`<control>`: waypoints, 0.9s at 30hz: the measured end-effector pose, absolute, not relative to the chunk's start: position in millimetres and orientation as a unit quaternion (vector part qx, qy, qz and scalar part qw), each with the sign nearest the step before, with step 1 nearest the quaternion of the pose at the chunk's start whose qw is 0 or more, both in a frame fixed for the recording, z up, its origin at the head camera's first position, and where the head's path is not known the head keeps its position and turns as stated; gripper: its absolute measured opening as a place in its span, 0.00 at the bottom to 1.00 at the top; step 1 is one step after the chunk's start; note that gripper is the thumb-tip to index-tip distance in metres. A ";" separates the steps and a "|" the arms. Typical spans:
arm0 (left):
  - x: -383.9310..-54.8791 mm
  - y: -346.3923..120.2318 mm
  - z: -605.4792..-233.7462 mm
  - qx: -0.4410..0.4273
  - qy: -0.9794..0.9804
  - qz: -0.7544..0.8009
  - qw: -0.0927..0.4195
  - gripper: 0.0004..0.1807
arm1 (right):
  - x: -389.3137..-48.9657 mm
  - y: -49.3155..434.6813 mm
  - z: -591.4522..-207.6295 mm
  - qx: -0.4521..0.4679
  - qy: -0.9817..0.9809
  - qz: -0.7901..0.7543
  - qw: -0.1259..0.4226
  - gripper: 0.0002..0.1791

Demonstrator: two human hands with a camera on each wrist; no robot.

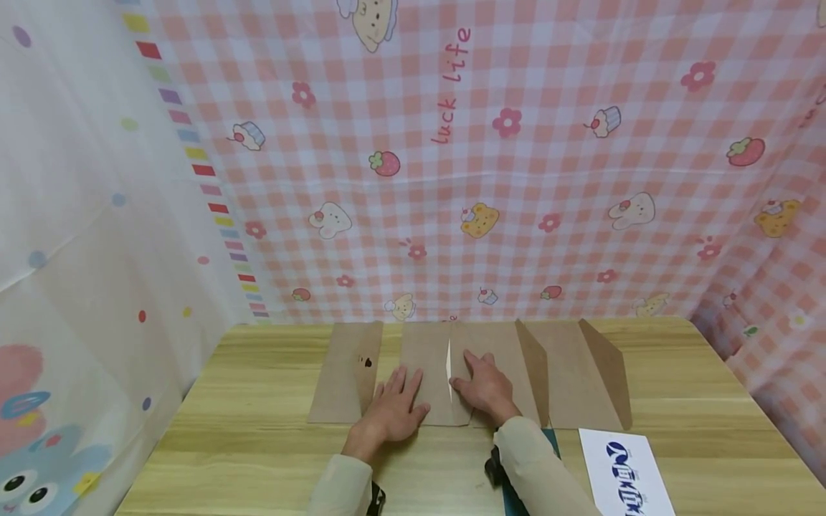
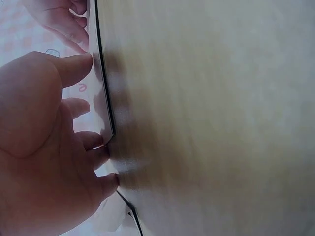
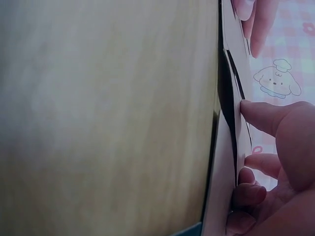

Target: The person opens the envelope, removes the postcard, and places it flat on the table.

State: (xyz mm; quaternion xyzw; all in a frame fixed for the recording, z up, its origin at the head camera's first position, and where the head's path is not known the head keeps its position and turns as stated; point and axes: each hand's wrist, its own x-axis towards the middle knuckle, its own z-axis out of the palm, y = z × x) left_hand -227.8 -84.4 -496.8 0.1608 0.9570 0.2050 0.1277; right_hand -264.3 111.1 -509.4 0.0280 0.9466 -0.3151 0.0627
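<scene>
The left hand (image 1: 396, 412), fingers spread, should steady the envelope (image 1: 422, 347) while the right hand (image 1: 485, 387), thumb and forefinger parted, presses lightly and evenly.

head: bright, even | wrist views: dimmer, hazy | tabletop (image 2: 221, 98): blurred there

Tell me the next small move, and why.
Perhaps press the brown paper flat with the right hand along the white strip: that strip shows narrowly between the hands, and the left hand, resting on the paper, can steady it.
</scene>
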 end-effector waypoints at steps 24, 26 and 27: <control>-228.3 -84.3 -498.4 0.159 0.955 0.209 0.139 0.35 | -261.9 112.5 -509.9 0.027 0.942 -0.329 0.058 0.39; -227.8 -84.5 -498.5 0.159 0.955 0.210 0.138 0.35 | -261.8 112.7 -509.4 0.025 0.944 -0.325 0.055 0.39; -227.6 -84.6 -498.5 0.158 0.955 0.211 0.139 0.35 | -261.8 112.9 -509.4 0.024 0.944 -0.324 0.054 0.39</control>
